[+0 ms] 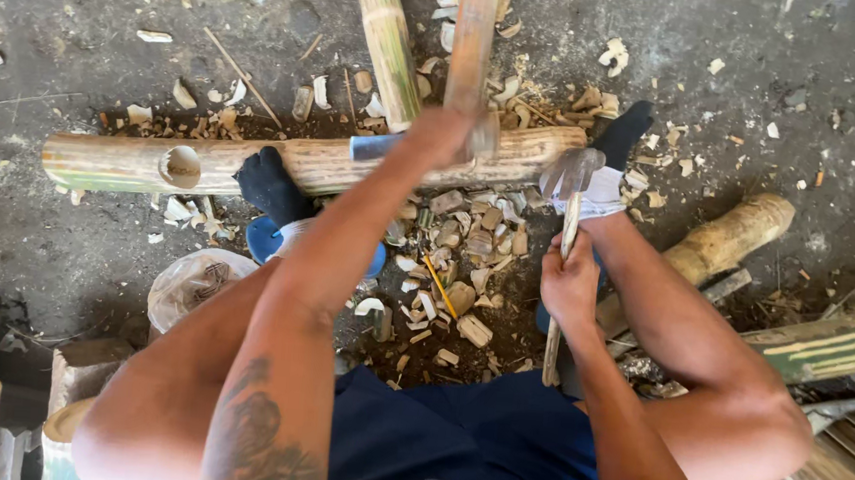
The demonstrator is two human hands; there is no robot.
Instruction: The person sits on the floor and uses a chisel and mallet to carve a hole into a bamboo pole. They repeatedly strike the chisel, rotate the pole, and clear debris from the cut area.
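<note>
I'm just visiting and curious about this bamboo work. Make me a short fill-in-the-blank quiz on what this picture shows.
1. The right hand grips the wooden handle of a ____, its metal head blurred.
2. The left hand holds an upright bamboo piece against the long bamboo pole lying on the ____.
3. Left of the dark-socked foot, the pole has a round ____ cut into it.
4. Bamboo ____ lie scattered between the person's feet.

Missing words: hammer; ground; hole; chips
</note>
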